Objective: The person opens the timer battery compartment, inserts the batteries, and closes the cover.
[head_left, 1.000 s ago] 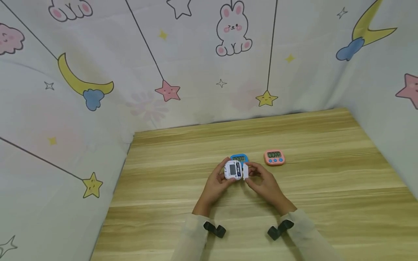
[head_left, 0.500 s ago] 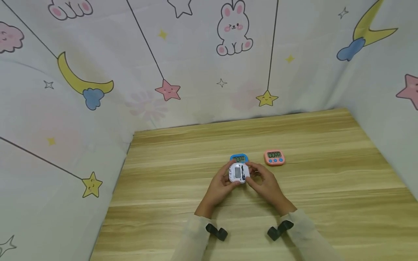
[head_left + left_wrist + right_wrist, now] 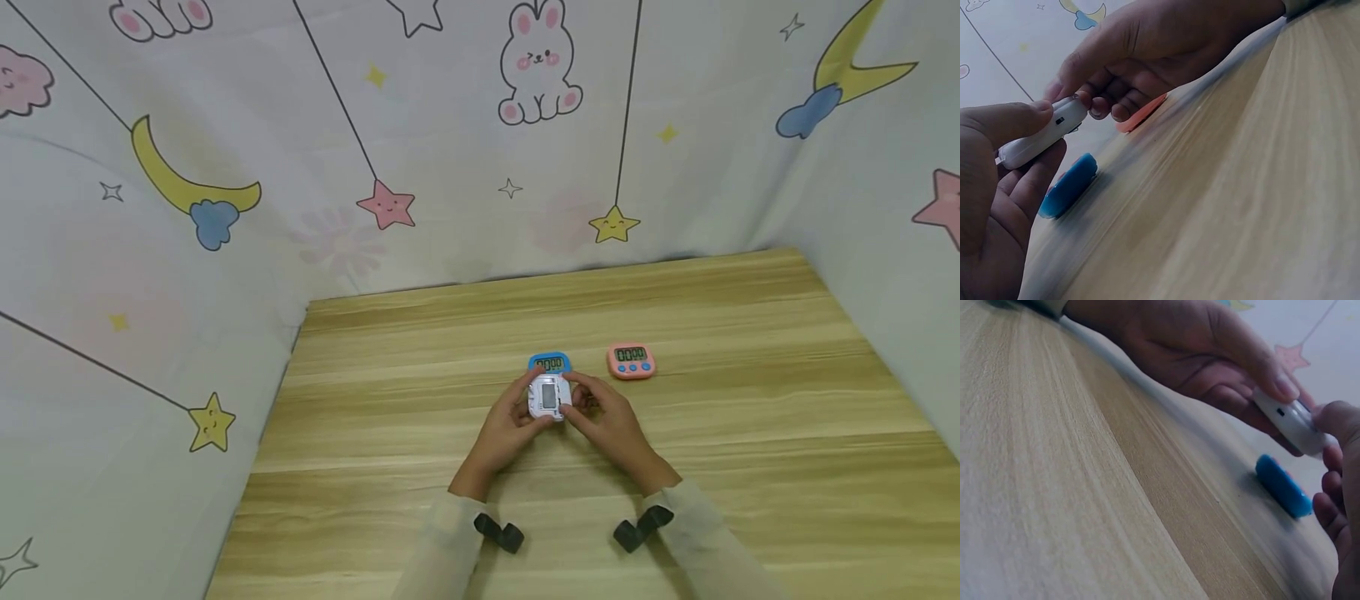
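Note:
A white digital timer (image 3: pixel 548 397) is held up off the table with its back, which has a grey rectangular panel, facing the head camera. My left hand (image 3: pixel 502 429) grips it by the left side, thumb on the near edge and fingers at the far edge. My right hand (image 3: pixel 611 423) pinches the white battery cover (image 3: pixel 566 392) at the timer's right side, thumb and forefinger at its two ends. Only a small dark slit shows near the right thumb. The left wrist view shows the timer's white edge (image 3: pixel 1041 134) with a small dark slot; the fingers partly hide it.
Just behind the hands lies a blue timer (image 3: pixel 550 360), partly covered by the white one in the head view. A pink timer (image 3: pixel 631 361) with blue buttons lies to its right on the wooden table (image 3: pixel 720 350). A patterned white curtain (image 3: pixel 465 167) borders the table.
The battery cover, apart from the timer a second ago with the battery showing, has come up against the timer's right side. The battery is now covered. The left hand moved slightly right.

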Motion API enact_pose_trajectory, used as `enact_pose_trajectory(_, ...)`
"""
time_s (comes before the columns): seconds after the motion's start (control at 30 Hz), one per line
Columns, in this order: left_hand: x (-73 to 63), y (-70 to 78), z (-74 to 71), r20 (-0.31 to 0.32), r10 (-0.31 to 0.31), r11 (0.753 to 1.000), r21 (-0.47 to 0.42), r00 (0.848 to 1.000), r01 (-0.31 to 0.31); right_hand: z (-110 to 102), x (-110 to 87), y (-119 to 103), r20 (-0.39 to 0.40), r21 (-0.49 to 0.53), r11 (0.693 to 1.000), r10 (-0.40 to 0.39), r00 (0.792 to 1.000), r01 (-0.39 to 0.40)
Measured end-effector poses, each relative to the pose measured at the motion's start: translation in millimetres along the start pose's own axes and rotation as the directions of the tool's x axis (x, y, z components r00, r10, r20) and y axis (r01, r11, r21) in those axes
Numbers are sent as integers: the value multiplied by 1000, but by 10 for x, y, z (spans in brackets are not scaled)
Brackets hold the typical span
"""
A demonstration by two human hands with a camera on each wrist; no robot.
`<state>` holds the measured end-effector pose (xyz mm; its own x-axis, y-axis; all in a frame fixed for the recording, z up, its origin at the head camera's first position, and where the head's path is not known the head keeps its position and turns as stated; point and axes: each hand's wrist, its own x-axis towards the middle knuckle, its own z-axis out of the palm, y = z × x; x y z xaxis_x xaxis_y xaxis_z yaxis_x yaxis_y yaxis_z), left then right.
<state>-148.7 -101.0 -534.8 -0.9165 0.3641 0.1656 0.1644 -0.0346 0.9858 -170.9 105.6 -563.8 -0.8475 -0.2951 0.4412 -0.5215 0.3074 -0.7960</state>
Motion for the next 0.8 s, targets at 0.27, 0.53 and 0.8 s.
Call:
enact_pose_trajectory(0.27, 1, -3, 10, 2, 13, 1000, 16, 1000, -13, 30, 4, 21, -16, 3, 1000, 19, 1000, -19)
enact_pose_trajectory(0.53, 6, -6, 25, 0, 18, 999, 26, 1000, -18, -17, 26, -198, -9, 3, 999, 34, 999, -34)
enact_pose_trajectory(0.8, -4, 41, 15, -14, -5, 999, 49, 1000, 6, -98, 49, -410, 49, 42, 999, 26, 998, -28)
